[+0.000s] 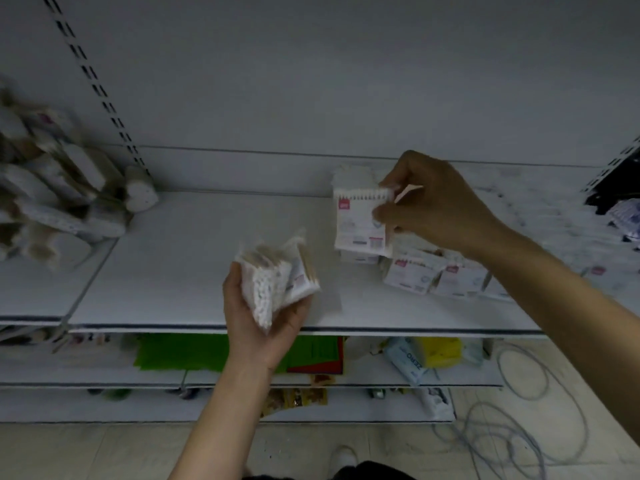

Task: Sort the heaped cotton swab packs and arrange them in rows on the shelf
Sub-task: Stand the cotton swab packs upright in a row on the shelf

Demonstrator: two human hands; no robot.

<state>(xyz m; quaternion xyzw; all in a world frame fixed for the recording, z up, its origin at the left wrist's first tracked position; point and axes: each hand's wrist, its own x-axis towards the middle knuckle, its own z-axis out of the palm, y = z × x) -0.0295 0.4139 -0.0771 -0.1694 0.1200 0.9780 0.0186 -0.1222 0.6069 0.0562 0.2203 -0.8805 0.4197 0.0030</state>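
Down on the floor: a pale cable lies in loose coils on the tiles, right of the shelving.
Lower shelf: green sheets lie at the middle, with a blue-and-white ZERO pack to the right, touching a yellow bag.
Left hand: palm up at the front edge of the shelf, fingers curled round a bundle of swab packs — cotton tips toward the camera, all of it blurred.
Lying packs: several rest side by side on the right part of the shelf, under the right forearm.
Right hand: thumb and fingers pinch one upright pack by its right edge, at the left end of the lying packs; whether its bottom touches them cannot be told.
Heap: swab packs piled on the neighbouring shelf section, far left — blurred.
Back panel: plain grey, with a slotted upright running up behind the heap.
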